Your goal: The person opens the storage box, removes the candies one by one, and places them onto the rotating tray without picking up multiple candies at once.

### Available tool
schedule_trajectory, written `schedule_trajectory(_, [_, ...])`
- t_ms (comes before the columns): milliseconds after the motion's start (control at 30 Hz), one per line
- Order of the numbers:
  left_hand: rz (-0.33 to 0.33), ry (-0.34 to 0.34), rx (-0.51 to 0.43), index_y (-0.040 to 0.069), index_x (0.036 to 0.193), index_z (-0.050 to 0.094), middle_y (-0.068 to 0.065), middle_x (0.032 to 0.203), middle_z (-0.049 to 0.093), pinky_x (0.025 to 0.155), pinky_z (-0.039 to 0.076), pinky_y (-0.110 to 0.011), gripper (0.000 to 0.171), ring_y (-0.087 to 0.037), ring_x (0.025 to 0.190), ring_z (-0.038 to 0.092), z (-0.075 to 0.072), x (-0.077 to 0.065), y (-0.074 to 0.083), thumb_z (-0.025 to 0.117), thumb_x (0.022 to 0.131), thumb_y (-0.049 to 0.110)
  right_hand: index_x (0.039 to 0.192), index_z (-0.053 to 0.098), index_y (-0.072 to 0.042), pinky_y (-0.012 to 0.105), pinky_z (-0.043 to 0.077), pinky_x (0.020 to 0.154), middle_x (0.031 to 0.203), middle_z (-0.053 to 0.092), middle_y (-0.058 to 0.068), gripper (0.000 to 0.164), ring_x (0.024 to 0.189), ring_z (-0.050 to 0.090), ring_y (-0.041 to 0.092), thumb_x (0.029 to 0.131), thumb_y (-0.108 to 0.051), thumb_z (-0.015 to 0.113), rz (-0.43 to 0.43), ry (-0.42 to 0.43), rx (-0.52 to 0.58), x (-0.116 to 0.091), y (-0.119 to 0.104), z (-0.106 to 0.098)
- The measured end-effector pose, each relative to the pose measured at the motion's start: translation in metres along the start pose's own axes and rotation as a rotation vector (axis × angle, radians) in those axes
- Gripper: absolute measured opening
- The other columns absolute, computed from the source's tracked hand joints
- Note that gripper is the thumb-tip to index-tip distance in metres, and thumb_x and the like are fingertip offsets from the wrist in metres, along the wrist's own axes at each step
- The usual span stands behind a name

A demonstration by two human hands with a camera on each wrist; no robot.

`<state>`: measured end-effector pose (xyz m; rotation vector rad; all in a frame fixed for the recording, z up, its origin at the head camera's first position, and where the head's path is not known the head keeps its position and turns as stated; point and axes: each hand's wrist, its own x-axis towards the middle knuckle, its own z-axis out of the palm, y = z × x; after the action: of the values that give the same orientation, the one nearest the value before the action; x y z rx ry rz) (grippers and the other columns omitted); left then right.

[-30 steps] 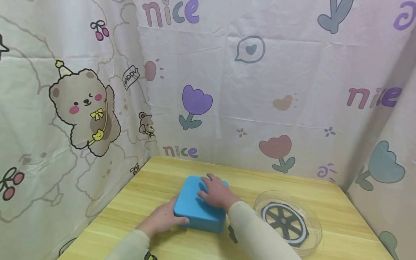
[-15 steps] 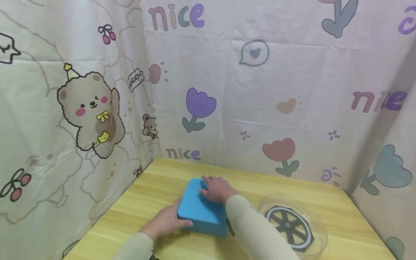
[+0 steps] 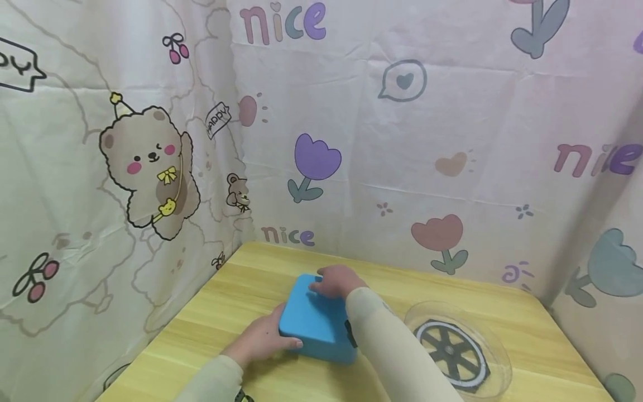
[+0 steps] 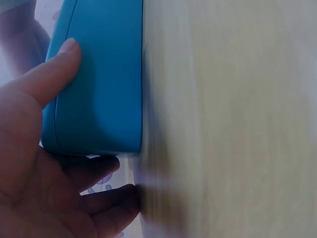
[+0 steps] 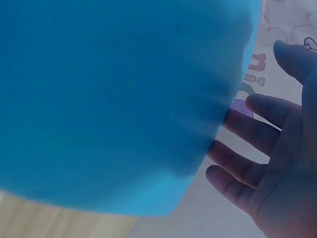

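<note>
A blue rounded box (image 3: 316,318) lies flat on the wooden table, and a thin seam runs along its side in the left wrist view. My left hand (image 3: 263,338) grips its near left corner, with the thumb (image 4: 62,67) pressed on the front wall and the fingers round the left side. At the box's far edge is my right hand (image 3: 339,281). In the right wrist view, the right hand's fingers (image 5: 252,131) are spread and gently bent, tips at the lid's edge, thumb apart. Whether those fingertips press the box is hard to tell.
To the right stands a clear round dish (image 3: 502,363) with a dark spoked wheel shape (image 3: 449,350) in it, partly behind my right sleeve. Printed cloth (image 3: 372,128) hangs round the table's back and sides. A small dark and yellow item (image 3: 243,396) shows by my left sleeve.
My right hand has slid from the top of the box to its far edge, its fingers now bent more. The left hand keeps its hold on the corner. The head view has shifted slightly.
</note>
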<state>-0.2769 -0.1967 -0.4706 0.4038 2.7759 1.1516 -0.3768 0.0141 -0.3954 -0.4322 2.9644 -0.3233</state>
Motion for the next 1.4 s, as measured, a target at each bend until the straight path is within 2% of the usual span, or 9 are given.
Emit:
schedule_trajectory(167, [-0.008,-0.005,-0.002,0.008,0.160,0.025,-0.021,0.142,0.055,0.100,0.039,-0.069,0.114,-0.043,0.124,0.056,0.001,0.000,-0.002,0.083,0.075,0.058,0.137,0.066,-0.021,0.052,0.049,0.100,0.129,0.068,0.001,0.060,0.117,0.062,0.028,0.091,-0.060,0.064,0.026,0.007,0.038,0.003,-0.002,-0.003])
schedule_trajectory(367, [-0.014,-0.008,0.005,0.007,0.159,0.027,-0.021,0.139,0.057,0.099,0.041,-0.068,0.114,-0.041,0.121,0.057,-0.001,-0.001,-0.002,0.083,0.075,0.060,0.124,0.073,-0.013,0.050,0.052,0.096,0.115,0.072,0.005,0.053,0.103,0.065,0.026,0.091,-0.053,0.067,-0.010,0.004,0.082,0.009,-0.001,-0.003])
schedule_trajectory(633, [-0.003,-0.021,0.026,0.006,0.157,0.030,-0.020,0.137,0.059,0.098,0.042,-0.067,0.112,-0.040,0.119,0.059,-0.003,-0.001,0.000,0.083,0.074,0.058,0.123,0.072,-0.015,0.051,0.053,0.092,0.110,0.070,0.003,0.048,0.097,0.063,0.026,0.092,-0.051,0.068,0.038,-0.016,0.201,0.021,0.009,0.003])
schedule_trajectory(867, [0.002,-0.040,0.020,0.006,0.158,0.029,-0.019,0.136,0.060,0.098,0.042,-0.067,0.114,-0.039,0.118,0.059,-0.005,-0.001,0.000,0.085,0.073,0.057,0.120,0.072,-0.012,0.051,0.052,0.089,0.102,0.068,0.004,0.049,0.091,0.060,0.026,0.090,-0.051,0.069,0.068,-0.042,0.278,0.027,0.015,0.004])
schedule_trajectory(1100, [0.007,-0.067,0.017,0.007,0.158,0.028,-0.018,0.137,0.059,0.099,0.042,-0.067,0.114,-0.038,0.120,0.058,-0.002,0.001,-0.003,0.084,0.073,0.060,0.122,0.068,-0.010,0.052,0.051,0.087,0.101,0.065,0.006,0.055,0.091,0.058,0.028,0.088,-0.053,0.067,0.074,-0.093,0.252,0.032,0.020,0.005])
schedule_trajectory(1400, [0.022,-0.069,0.021,0.006,0.158,0.029,-0.017,0.134,0.060,0.098,0.043,-0.065,0.113,-0.037,0.117,0.059,-0.005,-0.003,0.003,0.085,0.073,0.056,0.125,0.067,-0.008,0.053,0.049,0.089,0.100,0.064,0.008,0.062,0.091,0.057,0.028,0.086,-0.057,0.065,0.098,-0.151,0.216,0.034,0.014,0.011])
